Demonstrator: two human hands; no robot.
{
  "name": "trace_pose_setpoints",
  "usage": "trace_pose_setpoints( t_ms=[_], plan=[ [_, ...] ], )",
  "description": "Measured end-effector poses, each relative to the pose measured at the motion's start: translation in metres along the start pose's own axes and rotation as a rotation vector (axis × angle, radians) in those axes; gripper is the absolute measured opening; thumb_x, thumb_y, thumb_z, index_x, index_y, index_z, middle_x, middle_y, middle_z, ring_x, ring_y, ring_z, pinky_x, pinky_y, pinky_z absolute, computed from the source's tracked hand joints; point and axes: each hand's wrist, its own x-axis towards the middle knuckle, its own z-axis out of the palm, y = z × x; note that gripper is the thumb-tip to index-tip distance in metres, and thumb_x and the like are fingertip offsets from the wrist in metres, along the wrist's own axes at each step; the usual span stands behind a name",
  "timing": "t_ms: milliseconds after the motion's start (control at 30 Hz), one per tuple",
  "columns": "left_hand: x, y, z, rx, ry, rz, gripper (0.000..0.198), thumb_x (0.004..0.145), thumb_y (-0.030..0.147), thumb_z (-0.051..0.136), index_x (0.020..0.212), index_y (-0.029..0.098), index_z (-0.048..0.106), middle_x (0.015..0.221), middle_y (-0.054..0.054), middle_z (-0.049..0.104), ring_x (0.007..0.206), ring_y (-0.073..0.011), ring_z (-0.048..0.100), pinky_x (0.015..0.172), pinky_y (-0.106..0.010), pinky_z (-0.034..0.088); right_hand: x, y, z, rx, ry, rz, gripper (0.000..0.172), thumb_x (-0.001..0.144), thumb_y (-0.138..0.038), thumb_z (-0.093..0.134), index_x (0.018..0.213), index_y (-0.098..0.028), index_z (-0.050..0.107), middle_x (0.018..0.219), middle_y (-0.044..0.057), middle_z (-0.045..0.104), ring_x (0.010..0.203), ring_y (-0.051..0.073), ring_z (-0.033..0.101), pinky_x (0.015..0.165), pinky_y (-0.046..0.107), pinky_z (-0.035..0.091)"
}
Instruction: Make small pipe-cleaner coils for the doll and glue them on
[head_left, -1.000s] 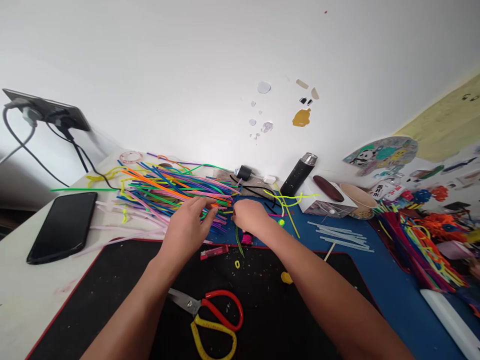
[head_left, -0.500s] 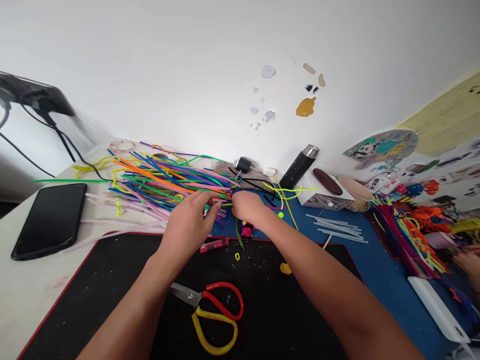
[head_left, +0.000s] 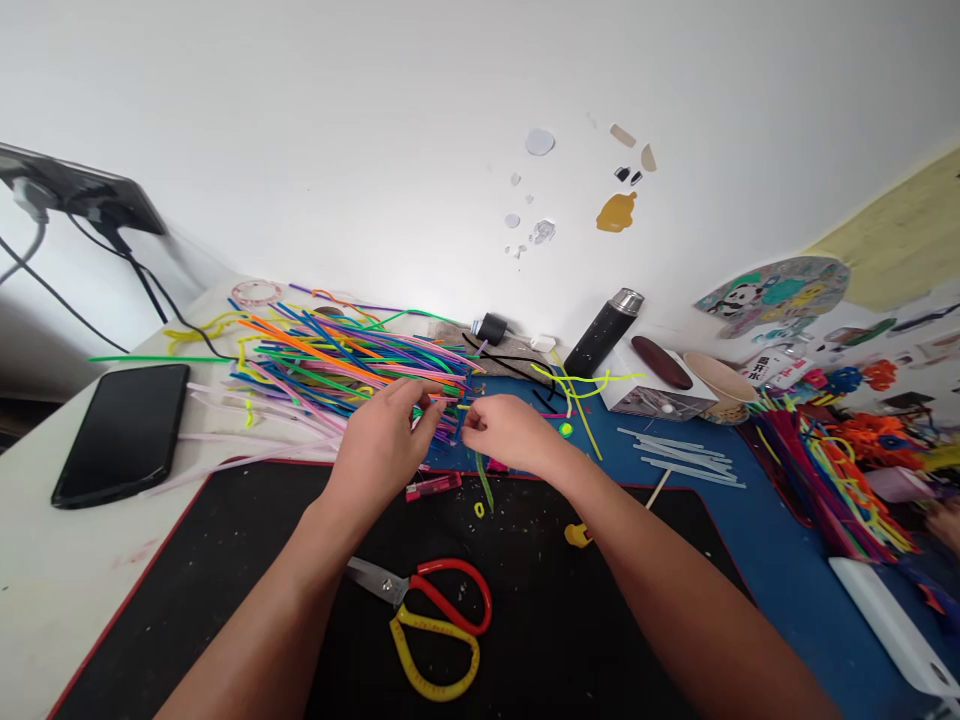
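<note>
The bundle of stems (head_left: 337, 358) lies on the far left of the table, its long axis running left to right, with the right-hand ends slightly nearer and pointing at the hands; the stems are slender, straight for the most part, and orange, blue, green, pink and purple; the left hand (head_left: 379, 430) is half curled at the bundle's right end, thumb and forefinger close together; the right hand (head_left: 506, 430) is curled just right of it, fingertips bunched; whether either grips anything, I cannot tell; a thin blue stem (head_left: 460, 424) shows between them, running near to far; nearer, on the dark mat (head_left: 225, 580), lie scissors (head_left: 382, 583), their metal blades pointing left and slightly far, their looped handles smooth red and yellow.
</note>
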Motion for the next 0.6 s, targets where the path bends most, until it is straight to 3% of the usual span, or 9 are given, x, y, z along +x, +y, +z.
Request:
trace_pose_setpoints(
  t_ms=[33,133,200,367,467,600],
  plan=[
    [0.0,0.001,0.0,-0.016,-0.009,-0.012,0.027,0.101,0.035,0.056,0.11,0.019,0.076,0.102,-0.009,0.08,0.089,-0.0273,0.072,0.08,-0.036,0.052,-0.007,0.003,0.005,0.089,-0.008,-0.03,0.017,0.096,-0.027,0.061,0.089,-0.019,0.074,0.079,0.002,0.075,0.068,0.015,0.067,0.058,0.024,0.041],
    [0.0,0.005,-0.001,-0.105,-0.058,-0.056,0.026,0.099,0.036,0.058,0.109,0.021,0.077,0.095,-0.006,0.08,0.076,-0.0228,0.068,0.069,-0.032,0.049,-0.023,0.015,0.023,0.716,-0.056,-0.053,0.02,0.096,-0.035,0.062,0.087,-0.018,0.067,0.063,-0.005,0.06,0.05,0.011,0.049,0.048,0.022,0.034],
    [-0.001,0.008,-0.003,-0.185,-0.102,-0.083,0.027,0.098,0.039,0.059,0.108,0.021,0.077,0.091,-0.005,0.08,0.069,-0.0207,0.064,0.063,-0.031,0.047,-0.027,0.02,0.034,0.937,-0.02,-0.042,0.023,0.095,-0.041,0.064,0.087,-0.02,0.063,0.057,-0.008,0.052,0.046,0.01,0.044,0.046,0.022,0.031],
    [-0.001,0.012,-0.006,-0.464,-0.246,-0.156,0.033,0.096,0.05,0.064,0.104,0.022,0.078,0.094,-0.005,0.08,0.084,-0.0233,0.071,0.072,-0.03,0.053,-0.029,0.022,0.04,1.079,0.167,-0.029,0.027,0.094,-0.044,0.065,0.082,-0.022,0.056,0.053,-0.011,0.046,0.042,0.009,0.037,0.046,0.022,0.029],
    [-0.001,0.014,-0.004,-0.59,-0.32,-0.164,0.032,0.093,0.051,0.068,0.099,0.021,0.077,0.095,-0.004,0.079,0.087,-0.023,0.071,0.078,-0.031,0.054,-0.032,0.019,0.042,1.098,0.151,-0.082,0.024,0.095,-0.041,0.065,0.083,-0.022,0.058,0.054,-0.01,0.047,0.044,0.009,0.039,0.047,0.022,0.03],
    [-0.002,0.014,0.003,-0.658,-0.388,-0.223,0.034,0.088,0.053,0.073,0.094,0.019,0.076,0.088,-0.004,0.076,0.08,-0.0214,0.069,0.074,-0.031,0.054,-0.038,0.016,0.051,1.031,0.099,-0.104,0.022,0.096,-0.036,0.066,0.081,-0.021,0.059,0.055,-0.009,0.051,0.045,0.009,0.042,0.048,0.022,0.031]
  ],
)
